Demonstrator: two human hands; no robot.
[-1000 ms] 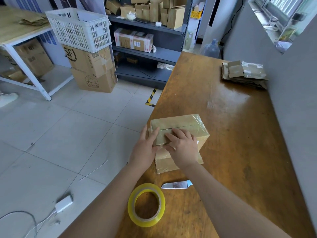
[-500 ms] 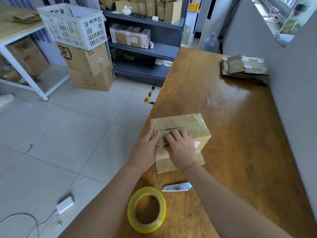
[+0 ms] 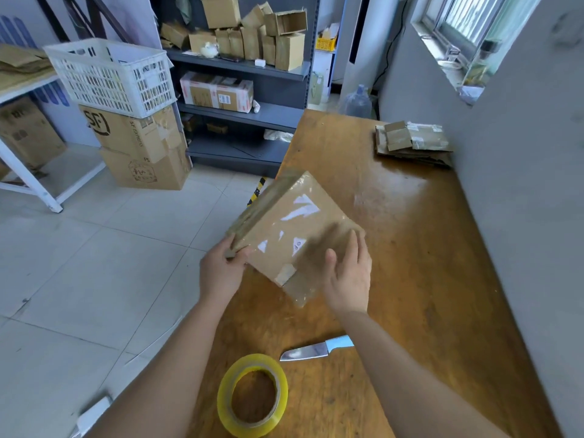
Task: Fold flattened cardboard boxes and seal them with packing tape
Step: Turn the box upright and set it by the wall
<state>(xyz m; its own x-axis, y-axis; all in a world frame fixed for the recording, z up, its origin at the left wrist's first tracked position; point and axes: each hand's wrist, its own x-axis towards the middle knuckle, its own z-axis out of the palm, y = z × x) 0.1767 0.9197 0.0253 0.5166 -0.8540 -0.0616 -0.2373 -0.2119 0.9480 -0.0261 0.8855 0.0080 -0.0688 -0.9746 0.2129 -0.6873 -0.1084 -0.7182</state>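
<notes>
With the box (image 3: 294, 222) tilted up beyond the tape (image 3: 252, 395), your left hand (image 3: 221, 273) pinching its corner and your right hand (image 3: 349, 279) spread flat on its side, turn it slowly and press down any loose seams.

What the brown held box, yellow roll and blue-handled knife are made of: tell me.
Brown box: cardboard, glossy under clear tape glare. Yellow ring-shaped roll: translucent plastic tape, shiny. Blue-handled knife: bright metal blade reflecting light; handle likely plastic.
</notes>
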